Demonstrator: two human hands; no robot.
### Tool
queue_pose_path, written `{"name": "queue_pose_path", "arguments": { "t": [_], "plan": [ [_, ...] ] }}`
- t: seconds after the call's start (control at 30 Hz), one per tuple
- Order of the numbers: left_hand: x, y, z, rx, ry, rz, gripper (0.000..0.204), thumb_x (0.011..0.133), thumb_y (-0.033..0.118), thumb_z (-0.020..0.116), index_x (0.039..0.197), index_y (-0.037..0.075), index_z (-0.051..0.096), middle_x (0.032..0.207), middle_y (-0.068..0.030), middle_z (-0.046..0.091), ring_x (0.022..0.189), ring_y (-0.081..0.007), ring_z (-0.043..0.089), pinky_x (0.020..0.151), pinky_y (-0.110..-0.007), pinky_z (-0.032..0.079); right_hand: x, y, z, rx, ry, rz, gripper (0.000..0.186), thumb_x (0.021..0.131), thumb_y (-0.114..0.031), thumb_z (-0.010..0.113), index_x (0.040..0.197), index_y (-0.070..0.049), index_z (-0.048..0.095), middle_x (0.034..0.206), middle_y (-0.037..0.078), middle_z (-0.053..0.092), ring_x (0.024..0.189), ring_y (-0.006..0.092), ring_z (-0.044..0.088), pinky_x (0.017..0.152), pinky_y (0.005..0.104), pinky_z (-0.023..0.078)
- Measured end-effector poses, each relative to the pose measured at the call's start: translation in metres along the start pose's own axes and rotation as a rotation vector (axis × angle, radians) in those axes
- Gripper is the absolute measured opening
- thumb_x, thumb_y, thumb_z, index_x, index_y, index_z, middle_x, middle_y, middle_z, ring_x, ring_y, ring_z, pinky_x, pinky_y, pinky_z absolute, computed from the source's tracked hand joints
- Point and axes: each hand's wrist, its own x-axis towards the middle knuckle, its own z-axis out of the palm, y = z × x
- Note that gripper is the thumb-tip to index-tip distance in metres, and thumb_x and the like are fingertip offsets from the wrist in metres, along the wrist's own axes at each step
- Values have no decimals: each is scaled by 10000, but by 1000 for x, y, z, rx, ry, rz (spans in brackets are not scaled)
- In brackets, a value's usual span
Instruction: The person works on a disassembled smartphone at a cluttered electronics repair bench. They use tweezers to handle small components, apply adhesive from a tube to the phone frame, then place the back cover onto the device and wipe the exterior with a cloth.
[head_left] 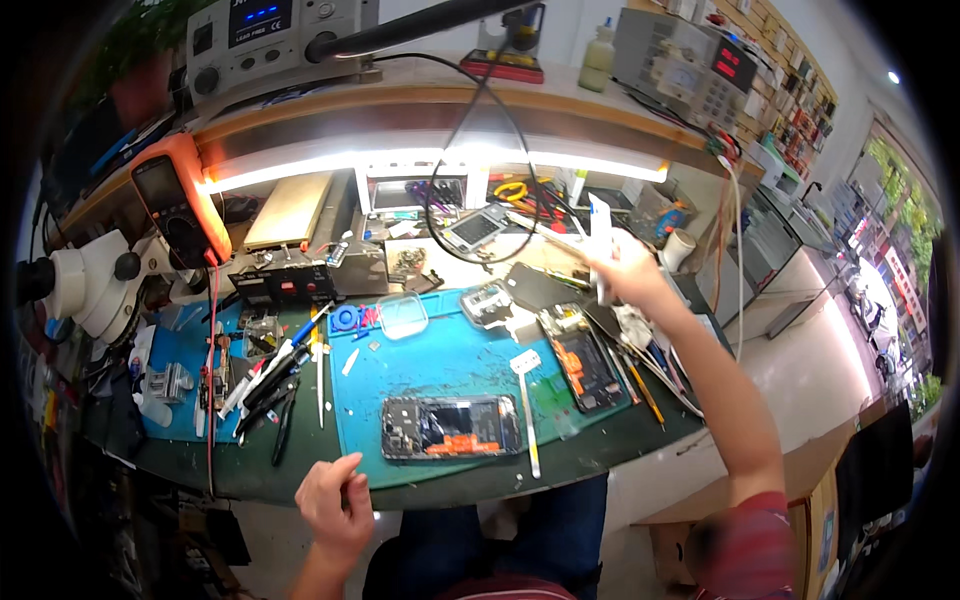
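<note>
Blue matting (430,365) bears the nearer phone (450,428), opened up but apparently not yet reassembled, while the right hand (634,270) grips a slim white object (600,226) and the left hand (335,503) curls loosely, seemingly empty.

On a wooden-edged shelf (400,97), a grey soldering station (222,42) with a blue-lit display sits at left; a pale translucent bottle (598,62) and a bench power supply (655,68) (its digits glow red) stand at right. Below, an orange-cased multimeter (178,200) leans near a white microscope (98,285).
</note>
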Motion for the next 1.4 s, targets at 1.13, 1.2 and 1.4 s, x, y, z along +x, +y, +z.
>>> {"name": "queue_pose_path", "arguments": {
  "t": [1.13, 1.2, 1.4],
  "plan": [
    [-10, -13, 12, 161, 14, -38, 592, 886, 78, 654, 1427, -62, 460, 1161, -164, 656, 1030, -332, 628, 935, -470, 452, 23, 15, 42, -671, -60, -161, 363, 928, -434, 710, 1107, -125, 780, 1030, 96, 788, 987, 288, 748, 867, 414, 578],
    [-11, -13, 11, 173, 8, -51, 593, 892, 92, 671, 1429, -49, 463, 1182, -152, 653, 1058, -332, 623, 957, -480, 448, 38, 3, 59, -635, -37, -181, 404, 924, -470, 709, 1112, -120, 783, 1030, 95, 788, 1013, 295, 744, 896, 415, 575],
    [-5, -8, 14, 240, 16, 0, 575, 896, 123, 694, 1406, -35, 480, 1179, -136, 655, 1067, -330, 630, 952, -483, 453, 101, -14, 115, -259, 17, -111, 466, 907, -447, 732, 1082, -17, 766, 877, 151, 781, 849, 267, 771, 811, 395, 592]
  ]
}}
